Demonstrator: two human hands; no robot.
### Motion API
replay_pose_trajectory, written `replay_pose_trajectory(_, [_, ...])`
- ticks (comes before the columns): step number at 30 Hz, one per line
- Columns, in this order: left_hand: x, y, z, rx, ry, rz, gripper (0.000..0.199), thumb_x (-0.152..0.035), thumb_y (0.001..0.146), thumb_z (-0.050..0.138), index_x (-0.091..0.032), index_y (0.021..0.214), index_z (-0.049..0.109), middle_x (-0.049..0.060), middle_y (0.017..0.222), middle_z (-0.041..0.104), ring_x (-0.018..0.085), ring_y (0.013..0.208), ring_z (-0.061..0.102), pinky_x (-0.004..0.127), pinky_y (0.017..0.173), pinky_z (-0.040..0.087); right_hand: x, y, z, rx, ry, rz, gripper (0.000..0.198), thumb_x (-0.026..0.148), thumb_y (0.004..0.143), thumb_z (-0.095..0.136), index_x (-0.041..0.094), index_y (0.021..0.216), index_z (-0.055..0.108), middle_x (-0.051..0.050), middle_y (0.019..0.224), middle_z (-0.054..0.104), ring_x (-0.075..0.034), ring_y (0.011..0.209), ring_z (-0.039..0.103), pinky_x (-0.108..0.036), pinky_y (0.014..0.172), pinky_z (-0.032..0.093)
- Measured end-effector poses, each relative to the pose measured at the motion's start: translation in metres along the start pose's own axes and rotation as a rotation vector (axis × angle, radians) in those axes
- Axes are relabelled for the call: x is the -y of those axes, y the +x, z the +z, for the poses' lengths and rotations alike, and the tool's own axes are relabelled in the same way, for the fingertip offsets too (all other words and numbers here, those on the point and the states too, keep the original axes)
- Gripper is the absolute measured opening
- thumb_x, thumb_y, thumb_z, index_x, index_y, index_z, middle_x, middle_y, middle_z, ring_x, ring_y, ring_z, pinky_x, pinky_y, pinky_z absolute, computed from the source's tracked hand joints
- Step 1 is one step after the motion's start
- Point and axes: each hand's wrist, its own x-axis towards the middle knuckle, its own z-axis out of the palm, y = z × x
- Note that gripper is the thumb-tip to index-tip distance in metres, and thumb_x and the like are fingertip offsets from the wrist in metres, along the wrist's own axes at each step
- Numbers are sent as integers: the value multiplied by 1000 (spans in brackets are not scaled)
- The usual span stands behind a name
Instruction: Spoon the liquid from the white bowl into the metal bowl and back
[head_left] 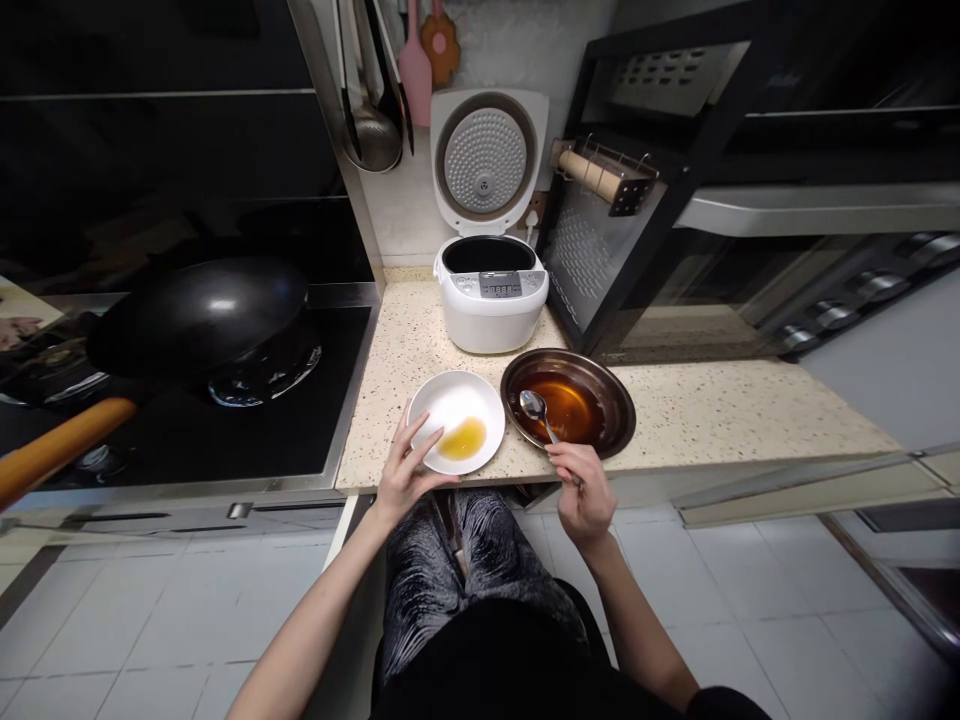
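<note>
My left hand (406, 470) is at the near left rim of a white bowl (433, 402), fingers over the edge and thumb along its near side. A small pool of yellow, oil-like liquid (463, 438) lies in the bowl, towards the near side. In my right hand (585, 492) is a metal spoon (533, 404), gripped by its handle, its head over a dark metal basin (619, 404). Amber-brown liquid (574, 405) fills the bottom of that basin. I cannot tell whether the spoon touches the liquid.
Behind both vessels stands a white rice cooker (491, 315) with its lid raised. A black wok (210, 310) with a wooden handle sits on the stove at left. A black rack (637, 250) rises at right. Utensils, including a ladle (373, 138), hang on the wall. The counter edge (720, 462) is close to my body.
</note>
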Motion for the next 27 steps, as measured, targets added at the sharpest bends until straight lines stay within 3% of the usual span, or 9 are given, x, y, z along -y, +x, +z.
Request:
replay_pose_trajectory(6, [-1,2,-1,-6,-9,16,80,-53,84,79,-27,154,51,18,152,57,39,145,55,64,118,49,-6,-7,-1,136,-17,-90,21,15,99,55,25,106,71,-9,99,80,-24,91,76,-44,76,64])
replay_pose_trajectory(11, [-1,3,-2,3,-12,20,82,-52,83,80,-27,156,50,19,154,55,40,147,52,66,119,46,-5,-4,-1,142,-42,-122,23,11,98,56,25,109,71,-9,98,80,-23,91,76,-41,75,64])
replay_pose_trajectory(20, [-3,3,-4,24,7,-3,80,-53,83,79,-27,154,51,18,152,57,39,143,57,65,119,47,16,-12,7,-193,62,29,14,26,104,54,27,111,66,-6,92,75,-22,84,75,-43,73,60])
replay_pose_trajectory(22, [-3,4,-4,18,12,4,80,-54,84,78,-27,154,51,18,152,56,38,143,57,64,118,48,24,-14,12,-177,126,63,13,27,105,53,26,110,65,-6,91,75,-22,83,75,-42,74,60])
replay_pose_trajectory(27, [-3,5,-3,0,6,31,83,-52,83,79,-27,156,49,19,153,56,39,144,56,64,118,49,38,-11,28,10,171,72,18,24,106,48,24,106,65,-7,88,75,-21,81,74,-39,72,61])
